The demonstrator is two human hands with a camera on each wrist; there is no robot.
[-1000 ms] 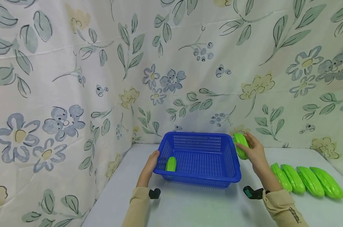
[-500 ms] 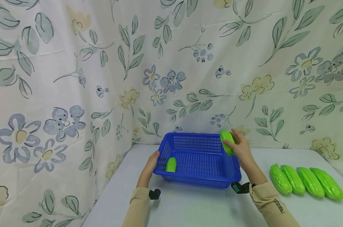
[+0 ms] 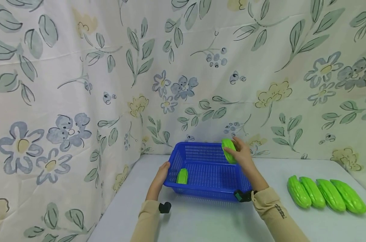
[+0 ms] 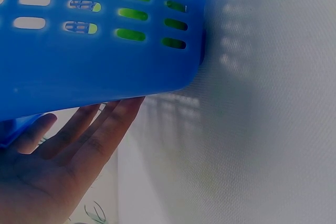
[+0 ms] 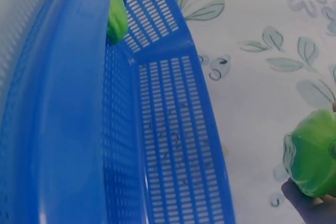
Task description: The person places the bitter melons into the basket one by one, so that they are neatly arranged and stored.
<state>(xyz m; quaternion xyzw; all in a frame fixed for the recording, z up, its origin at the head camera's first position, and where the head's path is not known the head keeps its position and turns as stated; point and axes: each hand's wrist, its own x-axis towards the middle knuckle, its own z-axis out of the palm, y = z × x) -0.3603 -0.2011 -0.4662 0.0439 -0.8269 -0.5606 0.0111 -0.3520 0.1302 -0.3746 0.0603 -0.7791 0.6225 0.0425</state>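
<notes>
A blue perforated plastic basket (image 3: pixel 205 192) stands in the middle of the table. At its left end my left hand (image 3: pixel 162 174) rests against the outside; the left wrist view shows its fingers (image 4: pixel 100 142) fairly straight, tips at the basket's edge. My right hand (image 3: pixel 244 157) grips a bright green, ribbed bitter melon (image 3: pixel 228 150) between thumb and fingers, above the back right part of the basket. That melon's rounded end (image 5: pixel 312 153) shows at the right of the right wrist view. Inside the basket, another bitter melon (image 3: pixel 183 176) lies by the left wall.
Several more bitter melons (image 3: pixel 331 195) lie side by side on the white table (image 3: pixel 201 222), right of the basket. A floral cloth (image 3: pixel 201 84) hangs behind the table and along its left side.
My right hand has carried its bitter melon leftward, from beyond the basket's right rim to over the basket. The left hand and the basket have stayed in place.
</notes>
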